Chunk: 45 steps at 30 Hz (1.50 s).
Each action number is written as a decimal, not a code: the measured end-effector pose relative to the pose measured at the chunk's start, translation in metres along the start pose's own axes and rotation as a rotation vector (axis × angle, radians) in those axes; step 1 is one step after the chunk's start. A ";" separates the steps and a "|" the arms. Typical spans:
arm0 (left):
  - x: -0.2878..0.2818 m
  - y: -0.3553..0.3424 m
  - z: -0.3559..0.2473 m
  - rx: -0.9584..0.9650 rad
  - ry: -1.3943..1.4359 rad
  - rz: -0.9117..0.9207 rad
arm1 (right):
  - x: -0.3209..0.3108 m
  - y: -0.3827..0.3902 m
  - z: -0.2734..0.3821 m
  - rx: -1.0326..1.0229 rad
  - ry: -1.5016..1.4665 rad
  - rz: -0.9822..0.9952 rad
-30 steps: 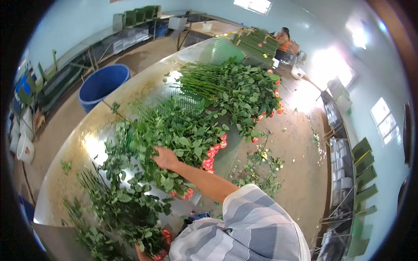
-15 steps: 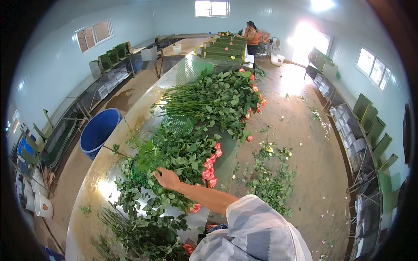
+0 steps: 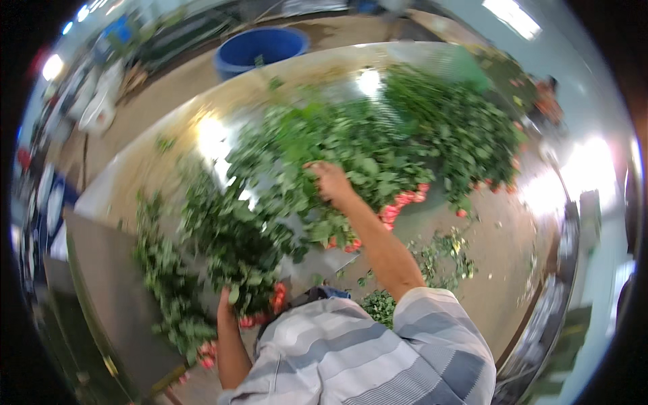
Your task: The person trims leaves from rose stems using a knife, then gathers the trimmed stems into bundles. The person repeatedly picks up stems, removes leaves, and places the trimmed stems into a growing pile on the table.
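Cut roses with leafy green stems and coral-pink blooms lie across the metal table (image 3: 152,120). My right hand (image 3: 329,182) reaches into the leaves of the middle roses (image 3: 358,158), beside some brighter green foliage (image 3: 295,140). Its fingers are partly sunk in the leaves and blurred, so their grip is unclear. Low on the left, my left hand (image 3: 225,305) is against the nearer bunch of roses (image 3: 236,253), close to its blooms. Leaves cover the fingers of that hand. Another rose bunch (image 3: 158,260) lies farther left.
More roses (image 3: 466,128) lie to the right near green netting (image 3: 466,67). A blue tub (image 3: 260,50) stands beyond the table. A grey-and-green panel (image 3: 111,290) rises at the left. Leafy cuttings (image 3: 439,253) litter the floor at right. A person (image 3: 548,100) is at the far right.
My view has swung left and down, bringing the near-left rose bunches and the panel into sight. My left arm has come into view. My right hand stays near the same bright green foliage.
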<state>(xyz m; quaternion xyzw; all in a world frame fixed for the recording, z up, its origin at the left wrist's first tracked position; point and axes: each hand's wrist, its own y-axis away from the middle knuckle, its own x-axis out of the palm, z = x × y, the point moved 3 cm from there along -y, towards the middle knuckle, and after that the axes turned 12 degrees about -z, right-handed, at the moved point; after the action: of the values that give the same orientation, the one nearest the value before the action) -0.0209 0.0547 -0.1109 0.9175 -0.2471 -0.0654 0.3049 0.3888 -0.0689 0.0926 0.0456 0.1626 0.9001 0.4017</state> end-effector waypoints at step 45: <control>0.017 0.027 0.025 0.091 0.071 0.035 | 0.105 0.072 -0.029 0.281 -0.143 0.367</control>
<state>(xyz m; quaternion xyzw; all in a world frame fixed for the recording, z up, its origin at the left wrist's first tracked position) -0.0243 0.0149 -0.1145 0.9277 -0.2549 -0.0161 0.2724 0.2611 -0.0434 0.0843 0.1935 0.2462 0.9210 0.2318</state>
